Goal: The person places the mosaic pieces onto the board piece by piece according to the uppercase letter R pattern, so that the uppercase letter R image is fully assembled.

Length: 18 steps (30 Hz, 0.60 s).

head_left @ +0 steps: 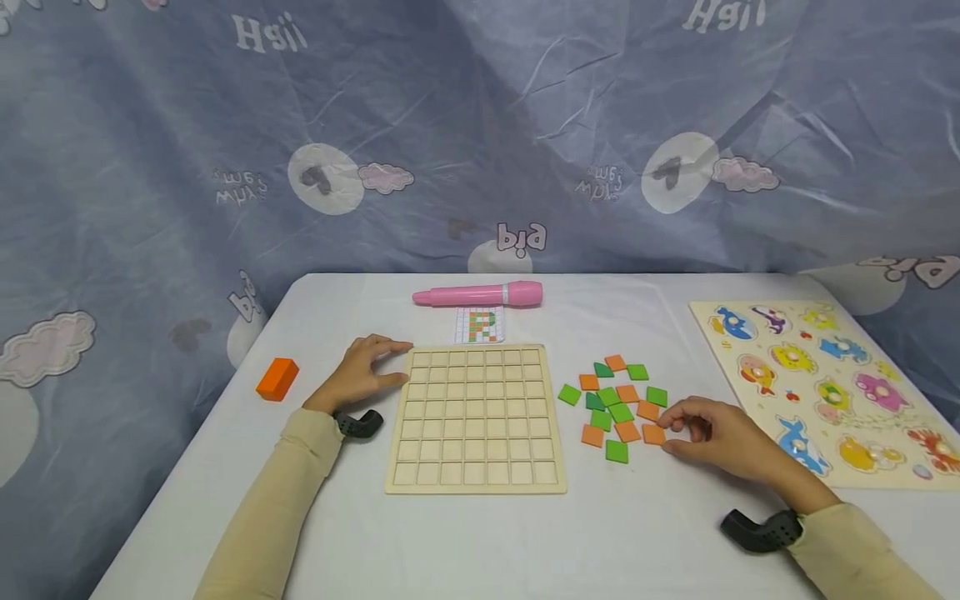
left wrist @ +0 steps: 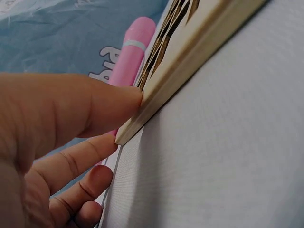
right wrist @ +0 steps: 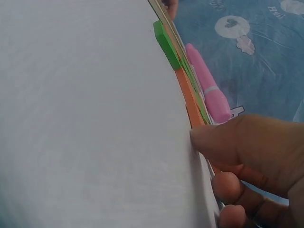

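The left hand (head_left: pixel 358 375) sits at the left side of a pale wooden grid board (head_left: pixel 474 488), its thumb tip against the side edge and its index finger at the far-left corner; the fingers are relaxed rather than wrapped round the wood. The board lies flat near the middle of the white table (head_left: pixel 600 542), its seven rows of seven square cells facing up. The right hand (head_left: pixel 720 433) is at the right side of a loose group of flat tiles, its thumb and index fingertips at the right edge of an orange tile (head_left: pixel 652 434), the other fingers curled inward. That tile is at table level; whether it is pinched or only touched, I cannot tell. The group, just beside the board's right edge, mixes orange squares, light green squares (head_left: pixel 617 452) and dark green pieces (head_left: pixel 603 370), some touching or overlapping. Beyond the board's far edge lies a small pattern card (head_left: pixel 480 325) with coloured squares, and just behind it a pink marker (head_left: pixel 480 295) lies crosswise. An orange block (head_left: pixel 277 380) rests near the table's left edge, and a sea-animal puzzle board (head_left: pixel 900 482) lies at the right, partly behind the right forearm.
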{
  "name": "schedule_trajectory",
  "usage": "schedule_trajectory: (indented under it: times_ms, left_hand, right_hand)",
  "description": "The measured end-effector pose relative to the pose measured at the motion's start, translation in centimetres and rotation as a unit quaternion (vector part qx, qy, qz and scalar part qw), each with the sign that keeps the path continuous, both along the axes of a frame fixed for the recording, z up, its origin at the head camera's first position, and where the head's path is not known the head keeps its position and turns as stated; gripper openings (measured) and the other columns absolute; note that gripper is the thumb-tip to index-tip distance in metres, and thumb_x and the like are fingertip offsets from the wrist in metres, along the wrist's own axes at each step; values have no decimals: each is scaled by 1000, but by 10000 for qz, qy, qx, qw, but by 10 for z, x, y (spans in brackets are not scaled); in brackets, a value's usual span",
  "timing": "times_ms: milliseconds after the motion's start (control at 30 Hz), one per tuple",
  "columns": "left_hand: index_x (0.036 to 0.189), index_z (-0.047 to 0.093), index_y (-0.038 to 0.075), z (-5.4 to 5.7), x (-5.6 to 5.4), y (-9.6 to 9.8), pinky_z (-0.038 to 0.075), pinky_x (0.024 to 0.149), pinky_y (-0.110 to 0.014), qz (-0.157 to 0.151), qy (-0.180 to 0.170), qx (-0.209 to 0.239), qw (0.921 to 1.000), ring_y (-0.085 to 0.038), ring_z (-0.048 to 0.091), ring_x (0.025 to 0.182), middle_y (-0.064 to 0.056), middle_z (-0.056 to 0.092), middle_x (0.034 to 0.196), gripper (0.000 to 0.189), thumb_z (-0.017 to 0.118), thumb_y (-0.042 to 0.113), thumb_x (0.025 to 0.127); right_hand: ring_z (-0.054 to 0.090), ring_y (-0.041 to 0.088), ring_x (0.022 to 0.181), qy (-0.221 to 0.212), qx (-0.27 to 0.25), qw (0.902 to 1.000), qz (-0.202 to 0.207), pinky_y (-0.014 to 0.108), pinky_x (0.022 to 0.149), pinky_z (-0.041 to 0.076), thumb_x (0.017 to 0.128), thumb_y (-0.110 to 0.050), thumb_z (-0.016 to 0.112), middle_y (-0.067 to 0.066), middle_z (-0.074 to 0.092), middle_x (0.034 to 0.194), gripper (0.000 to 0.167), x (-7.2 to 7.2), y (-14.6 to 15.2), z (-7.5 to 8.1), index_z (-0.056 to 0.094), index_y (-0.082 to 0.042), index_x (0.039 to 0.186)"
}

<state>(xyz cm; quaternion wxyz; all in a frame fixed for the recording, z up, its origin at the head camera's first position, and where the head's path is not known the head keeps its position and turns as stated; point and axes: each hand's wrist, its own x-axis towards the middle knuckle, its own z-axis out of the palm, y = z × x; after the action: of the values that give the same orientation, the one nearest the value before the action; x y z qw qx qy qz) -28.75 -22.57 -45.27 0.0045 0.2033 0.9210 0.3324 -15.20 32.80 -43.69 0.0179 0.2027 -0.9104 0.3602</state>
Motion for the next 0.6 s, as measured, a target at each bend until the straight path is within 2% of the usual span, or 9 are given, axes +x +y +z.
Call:
schedule_trajectory:
  times_ms: [233,400,600]
  left_hand:
    - [145,69,8,0,1,0,37,114,-66,-38,21,-61,10000,-45,47,134,-20,62,140,55,82,26,94]
    - [144,69,8,1,2,0,37,114,-66,14,56,-102,9999,-45,47,134,-20,62,139,55,82,25,94]
    - [144,70,8,2,4,-2,36,115,-67,14,82,-43,10000,-46,47,135,-21,60,143,55,82,26,94]
  right_hand:
    - [50,6,71,-421,171,9989,-72,24,59,42,86,-5,89,-9,62,89,23,-1,-2,11,75,-10,103]
    - [52,5,72,-479,67,9988,125,23,61,45,88,0,86,-9,69,91,23,-7,-5,15,74,-7,106]
    - [59,3,78,-797,-147,9965,186,21,68,50,90,1,82,-6,75,94,23,-18,-18,18,73,-4,110]
